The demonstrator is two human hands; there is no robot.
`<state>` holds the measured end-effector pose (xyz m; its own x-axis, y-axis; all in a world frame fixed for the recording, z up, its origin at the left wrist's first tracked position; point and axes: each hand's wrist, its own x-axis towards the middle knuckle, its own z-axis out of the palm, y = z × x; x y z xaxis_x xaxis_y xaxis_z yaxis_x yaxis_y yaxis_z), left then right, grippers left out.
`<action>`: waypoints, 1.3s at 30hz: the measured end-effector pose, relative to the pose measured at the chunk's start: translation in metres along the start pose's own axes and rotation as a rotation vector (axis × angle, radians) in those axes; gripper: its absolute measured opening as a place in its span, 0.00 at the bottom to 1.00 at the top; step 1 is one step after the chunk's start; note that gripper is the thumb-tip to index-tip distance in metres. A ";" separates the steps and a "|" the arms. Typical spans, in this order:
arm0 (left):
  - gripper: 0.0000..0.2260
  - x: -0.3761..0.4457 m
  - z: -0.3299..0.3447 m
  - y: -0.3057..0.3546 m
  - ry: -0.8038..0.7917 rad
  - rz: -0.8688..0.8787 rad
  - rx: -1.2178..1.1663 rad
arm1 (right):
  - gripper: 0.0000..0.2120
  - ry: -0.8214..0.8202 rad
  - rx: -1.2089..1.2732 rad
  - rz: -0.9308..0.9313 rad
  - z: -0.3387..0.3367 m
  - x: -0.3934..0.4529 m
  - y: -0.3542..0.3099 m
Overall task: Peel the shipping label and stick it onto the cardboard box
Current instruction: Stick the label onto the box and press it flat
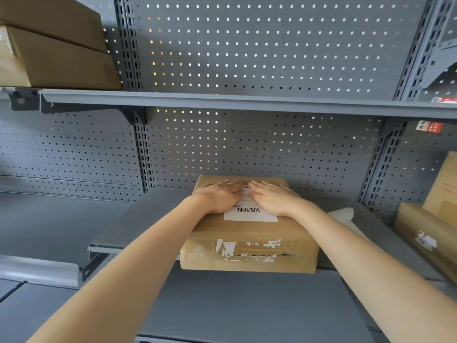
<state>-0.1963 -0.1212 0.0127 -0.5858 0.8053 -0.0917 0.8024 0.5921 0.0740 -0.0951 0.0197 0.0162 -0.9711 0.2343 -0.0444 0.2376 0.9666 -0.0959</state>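
We find the label [249,214] already stuck on the box [247,243]; our left hand [220,198] and right hand [274,199] press it flat, palms open, gripping nothing; only smoothing appears left.

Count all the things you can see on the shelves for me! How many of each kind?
Cardboard boxes: 5 (labelled box under the hands, two stacked upper left, two at right)
Shipping labels: 1
White backing sheets: 1
Hands: 2 (left hand, right hand)
Total: 9
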 end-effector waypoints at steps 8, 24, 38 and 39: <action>0.25 -0.017 -0.003 0.000 0.069 -0.164 -0.044 | 0.28 0.046 0.023 0.142 0.003 -0.015 0.005; 0.24 -0.039 -0.002 0.024 0.012 -0.040 0.033 | 0.25 -0.003 0.039 0.016 0.000 -0.033 -0.018; 0.32 -0.050 0.004 0.016 0.054 -0.285 -0.091 | 0.35 0.056 0.069 0.289 0.005 -0.043 -0.015; 0.33 -0.054 0.003 0.019 0.073 -0.313 -0.128 | 0.37 0.056 0.070 0.302 0.004 -0.046 -0.016</action>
<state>-0.1495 -0.1533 0.0161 -0.8117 0.5811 -0.0589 0.5644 0.8062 0.1775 -0.0535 -0.0066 0.0154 -0.8556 0.5169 -0.0267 0.5144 0.8434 -0.1550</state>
